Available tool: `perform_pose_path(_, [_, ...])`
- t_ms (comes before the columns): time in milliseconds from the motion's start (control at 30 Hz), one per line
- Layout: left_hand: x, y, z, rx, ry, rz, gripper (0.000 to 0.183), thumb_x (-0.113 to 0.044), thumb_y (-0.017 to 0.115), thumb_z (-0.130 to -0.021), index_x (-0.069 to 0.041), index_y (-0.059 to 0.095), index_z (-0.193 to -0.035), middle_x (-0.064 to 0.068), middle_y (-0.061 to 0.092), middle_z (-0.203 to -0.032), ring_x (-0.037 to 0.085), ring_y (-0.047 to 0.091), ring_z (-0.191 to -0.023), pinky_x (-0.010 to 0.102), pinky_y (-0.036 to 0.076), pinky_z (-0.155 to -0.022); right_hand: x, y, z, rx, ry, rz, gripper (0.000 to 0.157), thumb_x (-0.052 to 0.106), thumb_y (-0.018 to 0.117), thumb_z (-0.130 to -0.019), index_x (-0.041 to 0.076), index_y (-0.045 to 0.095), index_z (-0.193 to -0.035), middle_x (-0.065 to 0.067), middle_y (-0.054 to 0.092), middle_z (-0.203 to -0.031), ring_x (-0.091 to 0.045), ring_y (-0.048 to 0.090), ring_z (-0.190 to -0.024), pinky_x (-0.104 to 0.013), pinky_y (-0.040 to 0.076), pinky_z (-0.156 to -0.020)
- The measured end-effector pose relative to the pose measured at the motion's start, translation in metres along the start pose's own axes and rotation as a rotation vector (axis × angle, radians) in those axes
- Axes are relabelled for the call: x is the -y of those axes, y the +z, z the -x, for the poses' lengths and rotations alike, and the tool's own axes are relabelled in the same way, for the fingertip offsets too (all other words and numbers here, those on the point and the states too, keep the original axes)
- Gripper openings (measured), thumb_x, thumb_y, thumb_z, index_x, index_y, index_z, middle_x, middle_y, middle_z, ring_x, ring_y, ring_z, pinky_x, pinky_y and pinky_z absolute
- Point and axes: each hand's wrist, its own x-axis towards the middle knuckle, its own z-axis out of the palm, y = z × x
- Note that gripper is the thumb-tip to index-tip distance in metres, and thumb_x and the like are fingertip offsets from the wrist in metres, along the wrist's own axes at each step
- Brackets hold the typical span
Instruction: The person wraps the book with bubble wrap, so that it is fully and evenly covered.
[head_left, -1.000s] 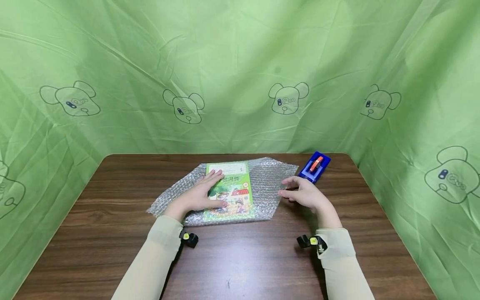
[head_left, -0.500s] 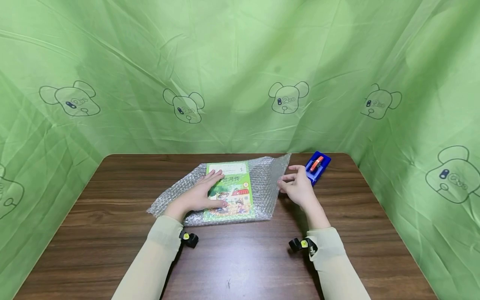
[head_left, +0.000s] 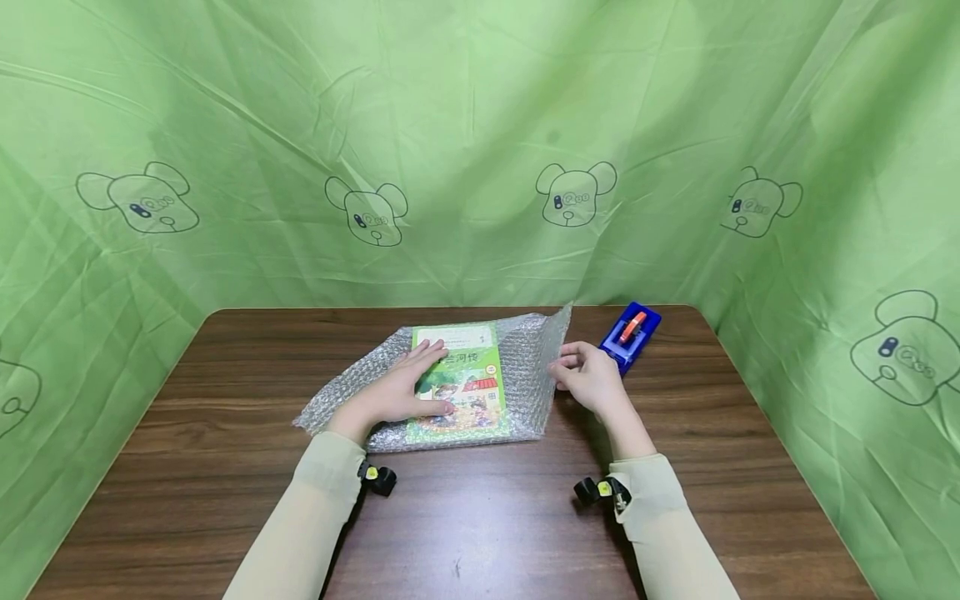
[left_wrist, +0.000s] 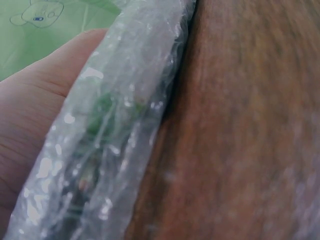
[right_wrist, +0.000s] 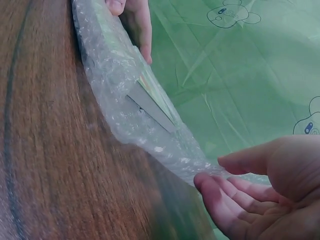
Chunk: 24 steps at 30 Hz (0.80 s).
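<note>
A green illustrated book (head_left: 459, 383) lies wrapped in clear bubble wrap (head_left: 523, 367) on the wooden table. My left hand (head_left: 397, 387) rests on the book with its fingers and thumb spread. At the wrap's right side, my right hand (head_left: 588, 375) pinches the edge between thumb and fingers, and that flap stands raised. In the right wrist view the right hand (right_wrist: 265, 190) holds the wrap's edge, while the book's end (right_wrist: 152, 105) shows through the plastic. The left wrist view has the wrap's near edge (left_wrist: 110, 115) in front of part of the left hand (left_wrist: 40, 110).
Just beyond my right hand lies a blue tape dispenser (head_left: 632, 333) with an orange centre. Brown wood tabletop (head_left: 480, 517) extends around the wrap. A green cloth (head_left: 465, 108) with mouse-like drawings hangs behind and at both sides of the table.
My right hand has moved left from beside the wrap and taken hold of its right edge. The flap has come up and tilted toward the book. My left hand has stayed on the book.
</note>
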Motion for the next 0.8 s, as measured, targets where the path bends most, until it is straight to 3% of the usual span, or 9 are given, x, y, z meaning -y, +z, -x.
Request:
perform_pose_path(267, [-0.001, -0.001, 0.000, 0.002, -0.002, 0.008, 0.115, -0.066, 0.083, -0.089, -0.016, 0.026, -0.176, 0.003, 0.014, -0.183, 0.029, 0.003, -0.170, 0.059, 0.002, -0.135, 0.003, 0.000, 0.000, -0.056, -0.033, -0.023, 0.027, 0.006, 0.075, -0.098, -0.006, 0.071, -0.121, -0.019, 0.077, -0.103, -0.017, 0.077, -0.075, -0.047, 0.068, -0.077])
perform_pose_path(800, [0.000, -0.001, 0.001, 0.004, 0.006, 0.000, 0.114, -0.067, 0.082, -0.090, -0.015, 0.026, -0.175, 0.003, 0.015, -0.183, 0.030, 0.004, -0.170, 0.059, 0.003, -0.135, 0.015, 0.003, 0.004, -0.096, -0.098, -0.087, 0.025, 0.003, 0.076, -0.096, -0.007, 0.073, -0.119, -0.021, 0.077, -0.101, -0.013, 0.076, -0.071, -0.052, 0.067, -0.077])
